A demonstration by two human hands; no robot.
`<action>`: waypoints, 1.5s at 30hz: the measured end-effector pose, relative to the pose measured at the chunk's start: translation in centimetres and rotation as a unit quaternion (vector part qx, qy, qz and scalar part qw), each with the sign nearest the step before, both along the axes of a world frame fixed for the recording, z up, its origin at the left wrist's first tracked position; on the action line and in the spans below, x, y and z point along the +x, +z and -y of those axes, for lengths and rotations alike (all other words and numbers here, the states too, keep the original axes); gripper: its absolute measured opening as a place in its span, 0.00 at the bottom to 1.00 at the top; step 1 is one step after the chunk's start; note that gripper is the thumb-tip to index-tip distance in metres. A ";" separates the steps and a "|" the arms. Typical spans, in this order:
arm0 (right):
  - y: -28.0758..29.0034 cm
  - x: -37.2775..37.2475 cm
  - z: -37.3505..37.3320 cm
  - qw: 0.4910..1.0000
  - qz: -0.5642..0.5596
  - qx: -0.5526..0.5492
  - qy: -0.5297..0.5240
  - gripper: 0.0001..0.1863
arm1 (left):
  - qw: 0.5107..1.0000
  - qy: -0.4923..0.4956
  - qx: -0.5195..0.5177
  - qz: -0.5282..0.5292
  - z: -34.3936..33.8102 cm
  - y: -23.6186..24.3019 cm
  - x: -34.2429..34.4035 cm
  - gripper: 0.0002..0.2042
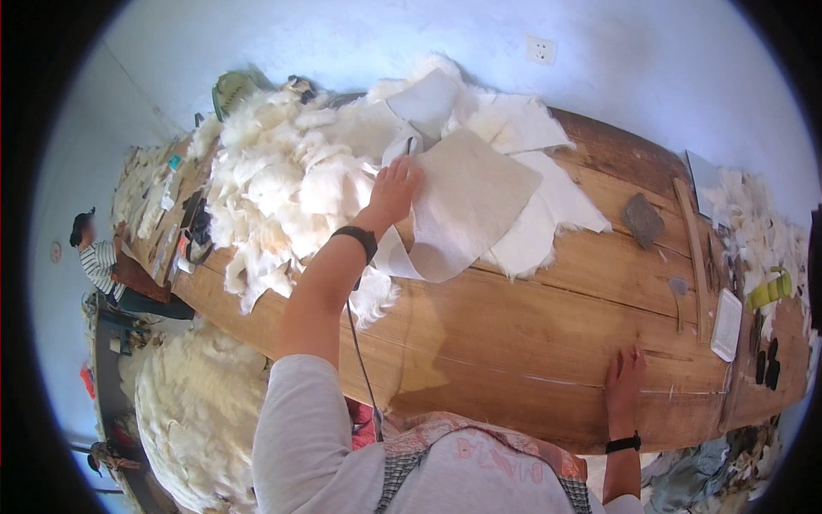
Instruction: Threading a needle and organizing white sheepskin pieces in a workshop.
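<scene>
My left hand [396, 190] reaches far over the table, fingers closed at the left edge of a cream sheepskin piece [479, 193], skin side up. That piece lies on other white sheepskin pieces [548, 206], and its near edge curls. A small dark thing shows just beyond my left fingertips; what it is I cannot make out. To the left is a big heap of fluffy white fleece pieces [282, 163]. My right hand [625, 377] rests open on the wooden table [514, 343] near its front edge, holding nothing.
Toward the right lie a grey stone [642, 220], a long wooden strip [692, 257], a white tray [727, 324] and a yellow-green object [769, 289]. More fleece [201, 411] is piled below the table at left. Another person [107, 265] is at the table's far left end.
</scene>
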State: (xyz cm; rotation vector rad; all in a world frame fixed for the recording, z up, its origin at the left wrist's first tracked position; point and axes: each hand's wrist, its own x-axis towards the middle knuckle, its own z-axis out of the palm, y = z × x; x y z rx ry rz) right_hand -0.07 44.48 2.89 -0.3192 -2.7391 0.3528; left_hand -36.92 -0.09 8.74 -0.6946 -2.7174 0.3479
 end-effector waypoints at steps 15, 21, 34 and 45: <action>-1.4 -0.8 0.2 1.000 0.000 -0.002 -0.010 0.12 | 0.895 0.271 0.347 0.068 1.9 -0.3 -12.3 0.25; -1.4 -0.6 0.1 1.000 0.002 -0.004 -0.014 0.13 | 0.941 0.217 0.260 -0.013 6.7 0.8 -9.1 0.30; -1.1 -0.2 0.5 1.000 0.010 0.017 0.001 0.12 | 0.889 0.347 0.287 -0.085 21.5 1.4 -0.6 0.24; -1.4 -1.4 1.9 0.999 -0.015 -0.034 0.028 0.12 | 0.918 0.317 0.096 0.217 41.0 1.9 1.0 0.23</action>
